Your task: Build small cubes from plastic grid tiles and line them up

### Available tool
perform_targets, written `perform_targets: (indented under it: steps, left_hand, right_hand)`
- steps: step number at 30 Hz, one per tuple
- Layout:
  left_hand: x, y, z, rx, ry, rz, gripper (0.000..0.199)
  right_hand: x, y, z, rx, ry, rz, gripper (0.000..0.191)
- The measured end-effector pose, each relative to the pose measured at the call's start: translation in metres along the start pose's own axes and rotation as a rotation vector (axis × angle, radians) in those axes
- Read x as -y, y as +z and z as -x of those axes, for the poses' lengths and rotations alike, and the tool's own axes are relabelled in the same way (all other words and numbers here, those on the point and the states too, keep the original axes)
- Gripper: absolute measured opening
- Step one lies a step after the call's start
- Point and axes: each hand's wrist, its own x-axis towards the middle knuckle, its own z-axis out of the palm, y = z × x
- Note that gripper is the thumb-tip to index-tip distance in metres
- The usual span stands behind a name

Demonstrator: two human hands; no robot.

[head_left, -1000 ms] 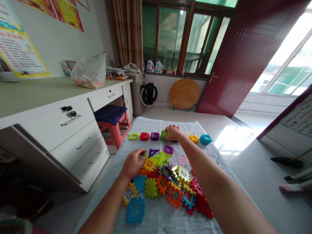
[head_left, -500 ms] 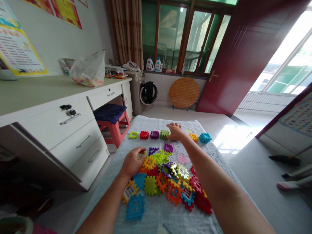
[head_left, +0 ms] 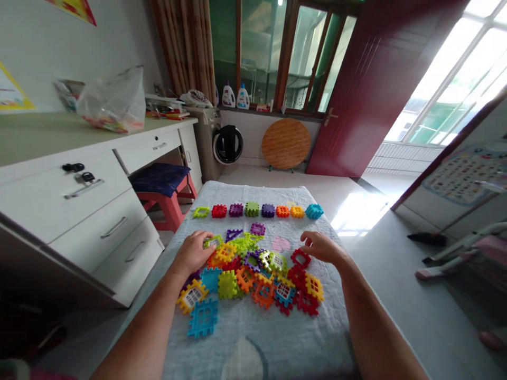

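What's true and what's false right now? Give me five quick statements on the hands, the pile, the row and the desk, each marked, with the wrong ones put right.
1. The left hand has its fingers at a lime window piece at the left side of the pile. True.
2. The right hand is over the row at the far side. False: it is at the right of the pile, nearest a red frame.
3. In the row, the green stack stands between a purple and an indigo stack. True.
4. A red stack ends the row on the right. False: the blue stack does.
5. The see-through bag is on the floor. False: it sits on the desk.
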Motion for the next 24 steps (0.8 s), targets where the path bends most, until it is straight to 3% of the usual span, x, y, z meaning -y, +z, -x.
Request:
perform_targets:
  steps: [7,13,16,18,20,22,24]
  left_hand:
    - [-0.003,0.0,0.001,-0.003,-0.005,0.081,0.032]
    - [-0.006,0.004,0.001,-0.008,-0.015,0.233,0.035]
    - [-0.004,0.006,0.001,0.0,-0.025,0.293,0.037]
    - [-0.003,0.006,0.001,0.008,-0.026,0.321,0.038]
    - [-0.003,0.006,0.001,0.017,-0.018,0.334,0.037]
    - [-0.005,0.005,0.002,0.027,-0.001,0.327,0.037]
    - [-0.007,0.004,0.003,0.034,0.019,0.307,0.036]
  right_hand:
    - [-0.004,0.019,0.0,0.001,-0.079,0.016,0.019]
    - [-0.012,0.036,-0.017,-0.262,-0.109,-0.105,0.023]
    - [-0.01,0.034,-0.017,-0.325,-0.126,-0.14,0.024]
    - [-0.005,0.027,-0.01,-0.246,-0.162,-0.145,0.019]
    - [0.002,0.018,0.002,-0.063,-0.204,-0.157,0.021]
    - [0.01,0.01,0.013,0.135,-0.237,-0.146,0.031]
    - [0.016,0.005,0.02,0.217,-0.247,-0.113,0.043]
